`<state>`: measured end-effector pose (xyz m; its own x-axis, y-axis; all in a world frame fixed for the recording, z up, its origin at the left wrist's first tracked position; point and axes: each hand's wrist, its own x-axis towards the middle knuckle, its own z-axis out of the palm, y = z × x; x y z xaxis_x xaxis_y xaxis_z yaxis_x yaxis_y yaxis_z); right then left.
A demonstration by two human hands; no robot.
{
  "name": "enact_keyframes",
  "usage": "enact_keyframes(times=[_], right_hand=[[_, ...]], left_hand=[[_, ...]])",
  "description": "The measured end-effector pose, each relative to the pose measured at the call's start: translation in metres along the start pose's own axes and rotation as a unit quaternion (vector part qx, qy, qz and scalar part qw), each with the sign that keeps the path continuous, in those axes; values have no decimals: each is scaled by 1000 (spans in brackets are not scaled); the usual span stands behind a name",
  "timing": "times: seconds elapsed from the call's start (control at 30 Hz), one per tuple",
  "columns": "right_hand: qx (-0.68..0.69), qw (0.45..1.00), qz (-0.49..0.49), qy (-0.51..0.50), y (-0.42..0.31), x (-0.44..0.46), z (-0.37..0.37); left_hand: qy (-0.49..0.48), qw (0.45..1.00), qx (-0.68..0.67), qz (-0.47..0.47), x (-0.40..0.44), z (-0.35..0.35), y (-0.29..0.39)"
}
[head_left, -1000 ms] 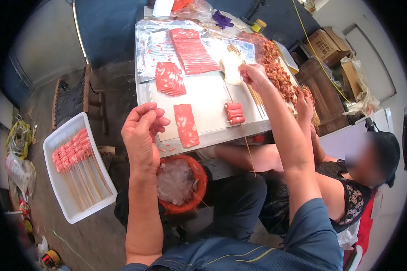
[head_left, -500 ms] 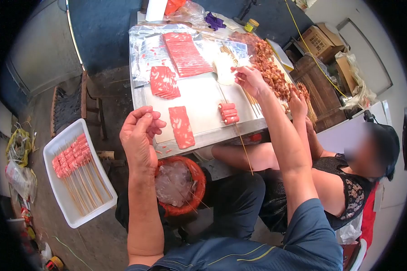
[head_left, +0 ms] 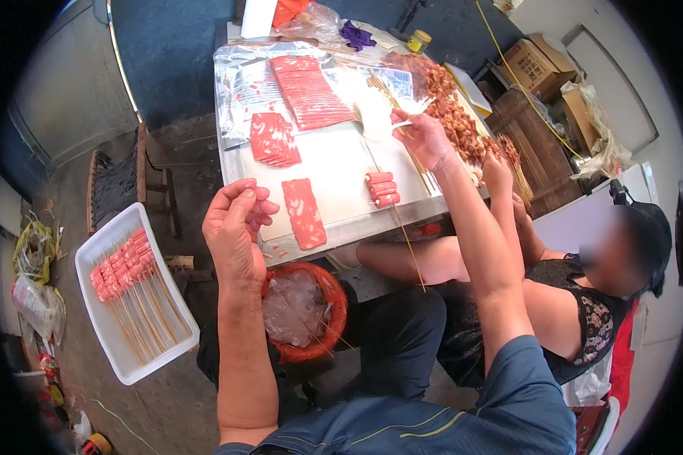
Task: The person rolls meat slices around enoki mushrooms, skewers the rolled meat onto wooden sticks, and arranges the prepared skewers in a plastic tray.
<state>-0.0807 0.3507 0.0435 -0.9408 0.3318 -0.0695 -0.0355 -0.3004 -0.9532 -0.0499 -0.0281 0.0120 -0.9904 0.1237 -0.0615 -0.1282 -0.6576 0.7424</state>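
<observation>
My right hand (head_left: 423,142) pinches a small bunch of enoki mushrooms (head_left: 416,108) over the table, beside a larger white heap of enoki (head_left: 375,114). My left hand (head_left: 239,220) is raised at the table's front edge, fingers curled in with nothing visible in them. Just right of it lies a single flat slice of marbled red meat (head_left: 304,214) on the white board (head_left: 262,186). Behind that slice is a fanned stack of meat slices (head_left: 274,139). A skewer of rolled meat (head_left: 382,189) rests nearer my right hand, its stick jutting over the edge.
Rows of sliced meat (head_left: 309,92) lie on foil farther back. Brown meat pieces (head_left: 440,91) are heaped at right, near a seated person (head_left: 569,303). At lower left, a white tray (head_left: 133,371) holds finished skewers. A red-orange bin (head_left: 336,296) stands below the table edge.
My right hand has come slightly back from the white heap, and a bunch of enoki mushrooms now shows fanned out at its fingertips. My left hand has barely moved.
</observation>
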Motion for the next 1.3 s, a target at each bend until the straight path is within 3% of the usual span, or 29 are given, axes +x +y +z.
enact_keyframes(times=[0.07, 0.2, 0.3, 0.37, 0.53, 0.6, 0.63, 0.73, 0.77, 0.83, 0.93, 1.03, 1.2, 1.3], right_hand=[[-61, 996, -45, 51, -7, -8, 3], [-39, 994, -81, 69, -17, -22, 16], [-24, 996, -80, 30, -22, -29, 27], [-109, 990, -87, 10, -21, -38, 44], [-190, 978, -59, -68, -12, -85, 100], [-233, 955, -84, -163, -1, -98, 112], [-249, 959, 12, -133, -11, -120, 132], [-204, 950, -63, -227, 17, -127, 142], [-149, 964, -34, -219, 18, -141, 153], [-172, 960, -24, -220, 24, -146, 157], [-193, 953, -18, -234, 29, -150, 160], [-200, 948, -98, -225, 32, -158, 163], [-317, 911, -212, -160, 46, -176, 160], [-304, 923, -212, -101, 64, -177, 160]], left_hand=[[-3, 1000, 0, 0, 0, 1, -1], [-11, 1000, 0, 2, -1, 1, -2], [-18, 1000, 0, 6, -1, 2, -4], [-18, 1000, 5, 12, -1, 4, -4], [-117, 985, 124, 27, -9, 17, -3], [-139, 979, 143, 29, -13, 20, -3], [-174, 973, 150, 5, -15, 22, -2], [-228, 965, 127, -20, -18, 21, -4], [-242, 960, 133, -40, -18, 20, -3], [-277, 949, 139, -63, -16, 16, -5], [-284, 949, 120, -65, -16, 10, -6], [-228, 966, 109, -46, -19, 12, 0], [-175, 983, 29, -38, -16, 11, -6], [-169, 984, -23, -48, -18, 14, -12]])
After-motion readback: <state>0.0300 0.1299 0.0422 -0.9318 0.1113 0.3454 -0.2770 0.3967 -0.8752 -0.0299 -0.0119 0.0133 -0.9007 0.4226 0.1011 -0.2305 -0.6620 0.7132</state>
